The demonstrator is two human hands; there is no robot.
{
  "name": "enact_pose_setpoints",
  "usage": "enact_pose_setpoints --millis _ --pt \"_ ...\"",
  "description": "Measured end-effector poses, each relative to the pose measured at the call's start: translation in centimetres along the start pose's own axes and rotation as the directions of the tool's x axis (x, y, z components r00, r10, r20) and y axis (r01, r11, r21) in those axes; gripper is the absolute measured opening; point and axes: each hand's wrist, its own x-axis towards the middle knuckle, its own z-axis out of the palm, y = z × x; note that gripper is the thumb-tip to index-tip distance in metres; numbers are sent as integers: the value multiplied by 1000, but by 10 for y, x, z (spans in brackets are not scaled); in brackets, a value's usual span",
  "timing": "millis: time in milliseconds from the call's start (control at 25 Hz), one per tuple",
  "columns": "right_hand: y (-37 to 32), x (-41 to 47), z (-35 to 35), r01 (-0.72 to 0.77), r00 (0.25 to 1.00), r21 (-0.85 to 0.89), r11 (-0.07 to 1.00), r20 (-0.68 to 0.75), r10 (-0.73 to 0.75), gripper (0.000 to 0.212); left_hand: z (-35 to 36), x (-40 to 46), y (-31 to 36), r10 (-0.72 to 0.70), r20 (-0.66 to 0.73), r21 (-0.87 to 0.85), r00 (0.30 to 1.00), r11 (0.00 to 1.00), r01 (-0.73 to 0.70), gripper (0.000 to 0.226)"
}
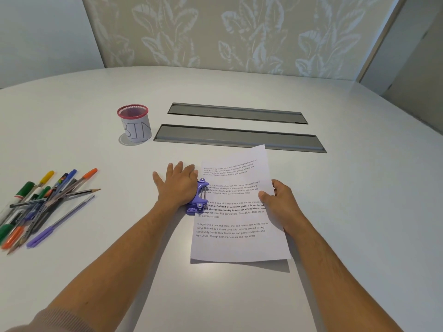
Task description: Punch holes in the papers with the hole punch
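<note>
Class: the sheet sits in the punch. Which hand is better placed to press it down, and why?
Left. The left hand already lies flat on the purple hole punch; the right hand grips the paper's right edge, steadying it.

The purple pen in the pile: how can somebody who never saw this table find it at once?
On the white table, look to the far left at the loose pile of pens and markers. The light purple plastic pen lies at the pile's near right edge. It alone is lilac; its neighbours are green, orange, yellow, blue or black.
</note>
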Motion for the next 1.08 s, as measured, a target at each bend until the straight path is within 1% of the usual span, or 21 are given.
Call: enact_pose_setpoints --millis 80,200,280,320,440,560,600,640,720,760,800,840,920,1080 --pt "-1 -2 0 4 1000 40 999 -1 -4 25 -10 2 7 -15 60 37 998 999 12 46" --pt "-3 -6 -3 44 999 -1 999 -22 -44 24 -23 0 20 -12 105 50 994 999 7 40" --pt "-5 -9 -9 61 997 -33 998 -41 -63 24 -28 -5 27 2 63 43 998 999 -5 37" --pt "-6 -10 -13 68 996 -39 997 -52 -70 25 -31 -8 31 -1 23 30 1000 1000 0 40" --pt "-16 -16 -30 111 990 -43 993 -84 -114 23 -39 -11 43 2 -45 -79 999 997 -5 51" --pt "-27 -24 -50 177 977 -33 984 -114 -180 20 -50 -15 61 104 -36 -260 994 959 -110 55" --pt "-31 -27 -55 195 974 -19 981 -117 -196 20 -54 -16 67 142 -22 -352 990 925 -141 56" --pt "-34 -29 -60 214 970 -5 977 -120 -213 20 -57 -19 73 170 -5 -474 985 867 -152 56" --pt "-41 -34 -68 264 957 15 964 -126 -260 22 -62 -26 86 199 31 -724 980 680 -115 53" --pt "-44 -37 -71 288 950 22 958 -131 -282 23 -63 -29 92 209 43 -809 977 581 -89 48" --pt "-47 -39 -74 309 943 29 951 -137 -302 24 -64 -31 98 222 48 -862 974 503 -72 45" --pt "-50 -41 -76 327 937 38 944 -141 -319 25 -65 -34 104 238 43 -893 970 445 -69 44" --pt "-55 -44 -81 359 925 54 932 -153 -347 26 -68 -42 118 269 -2 -924 963 368 -105 45" --pt "-69 -51 -87 435 885 45 899 -206 -417 23 -75 -57 144 291 -179 -935 940 246 -254 41"
